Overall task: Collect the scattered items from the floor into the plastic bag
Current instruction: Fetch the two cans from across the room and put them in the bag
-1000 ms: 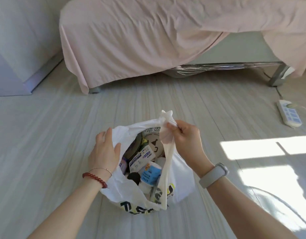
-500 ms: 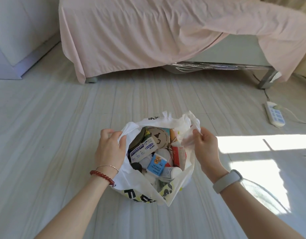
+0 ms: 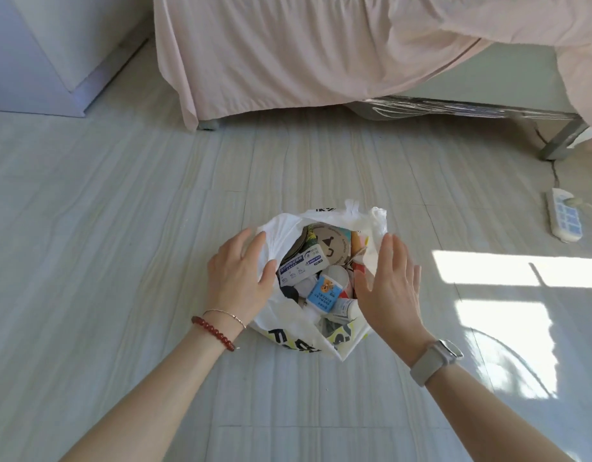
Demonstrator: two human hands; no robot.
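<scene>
A white plastic bag (image 3: 284, 323) with black and yellow print stands on the floor, its mouth wide. Inside lie several items: a round brown lid (image 3: 331, 245), a white box with blue print (image 3: 304, 266), a blue and white carton (image 3: 323, 291) and small bottles. My left hand (image 3: 241, 275) rests flat on the bag's left rim, fingers spread. My right hand (image 3: 389, 285) hovers with straight fingers beside the right rim, just off the plastic, holding nothing.
A bed with a pink sheet (image 3: 321, 51) and metal legs (image 3: 559, 143) stands behind the bag. A white power strip (image 3: 566, 220) with its cable lies at right. A white cabinet (image 3: 47, 51) fills the back left corner. Sunlight patches fall on the floor at right.
Both hands have let go of the bag's handles and flattened out. The right handle has dropped, and the bag sits with a wider mouth on the floor.
</scene>
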